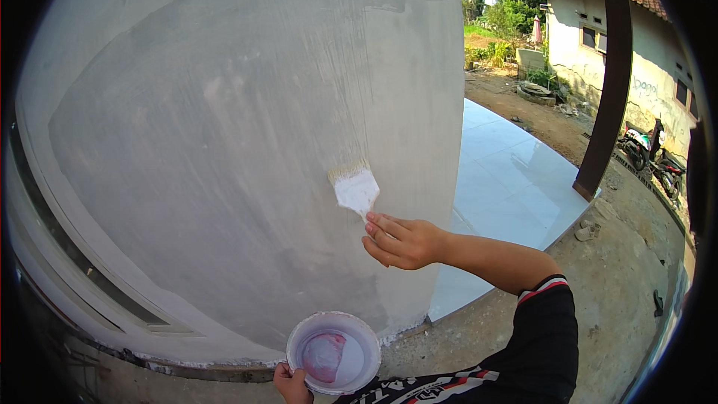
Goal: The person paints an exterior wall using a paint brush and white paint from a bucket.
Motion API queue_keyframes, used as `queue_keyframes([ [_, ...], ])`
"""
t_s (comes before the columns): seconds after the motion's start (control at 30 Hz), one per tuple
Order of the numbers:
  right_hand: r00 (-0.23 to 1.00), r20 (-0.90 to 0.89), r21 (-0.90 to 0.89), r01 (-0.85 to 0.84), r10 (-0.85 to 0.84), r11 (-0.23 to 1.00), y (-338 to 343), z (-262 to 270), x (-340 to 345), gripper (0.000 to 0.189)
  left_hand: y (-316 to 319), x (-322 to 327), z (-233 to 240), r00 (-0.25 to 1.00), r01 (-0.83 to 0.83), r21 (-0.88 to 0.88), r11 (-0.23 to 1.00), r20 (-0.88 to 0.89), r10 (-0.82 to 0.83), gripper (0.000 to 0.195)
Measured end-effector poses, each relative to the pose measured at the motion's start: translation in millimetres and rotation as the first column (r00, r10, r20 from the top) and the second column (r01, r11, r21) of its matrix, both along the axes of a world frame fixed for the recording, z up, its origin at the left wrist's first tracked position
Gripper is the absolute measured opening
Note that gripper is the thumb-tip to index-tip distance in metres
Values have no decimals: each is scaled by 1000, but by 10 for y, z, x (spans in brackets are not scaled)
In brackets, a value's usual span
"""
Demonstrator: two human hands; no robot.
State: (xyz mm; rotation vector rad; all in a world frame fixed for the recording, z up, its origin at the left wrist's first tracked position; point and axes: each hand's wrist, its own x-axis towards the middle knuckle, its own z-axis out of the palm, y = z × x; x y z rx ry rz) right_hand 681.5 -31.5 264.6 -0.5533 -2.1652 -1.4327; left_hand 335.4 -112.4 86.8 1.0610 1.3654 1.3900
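Note:
My right hand (401, 240) grips the handle of a wide, flat paintbrush (357, 188). White paint coats the brush's ferrule, and its pale bristles point up against the grey plastered wall (224, 123). Streaky brush marks run up the wall from the bristle tips. Lower down, my left hand (293, 384) holds a round plastic tub (367, 322) by its rim, thumb over the edge. Whitish liquid paint lies in the tub, with a reddish patch on its inside.
Pale glossy floor tiles (505, 163) extend beyond the wall's right edge, up to a dark post (608, 84). Rough concrete ground (611, 280) lies to the right, with sandals (587, 231) on it. Motorcycles (653, 157) stand by a neighbouring house (578, 11). Window framing (73, 258) curves along the left.

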Motion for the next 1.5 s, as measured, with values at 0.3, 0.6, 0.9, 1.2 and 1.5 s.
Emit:
queue_keyframes([
  [0.3, 877, -459, -707, -262, -144, 657, 19, -15, 329, 13, -84, 141, 114, 998, 57, -9, 998, 20, -56, 13],
  [0.6, 807, -588, -298, -158, -51, 941, -180, 2391, 442, 12, -146, 208, 3, 996, 26, 9, 1000, 85, -27, 13],
  [0.9, 909, -384, 266, -58, 161, 962, 25, 2862, 502, 13, -169, 187, -66, 996, -42, -35, 999, 73, 45, 10],
  [1.2, 979, -201, 243, 8, 43, 970, 234, 1333, 609, 18, -139, 204, 20, 999, 33, -33, 999, -5, -33, 12],
  [1.5, 970, -241, -329, -94, 13, 940, -327, -243, 540, 19, -137, 355, 111, 991, 130, -23, 991, 26, -129, 12],
])
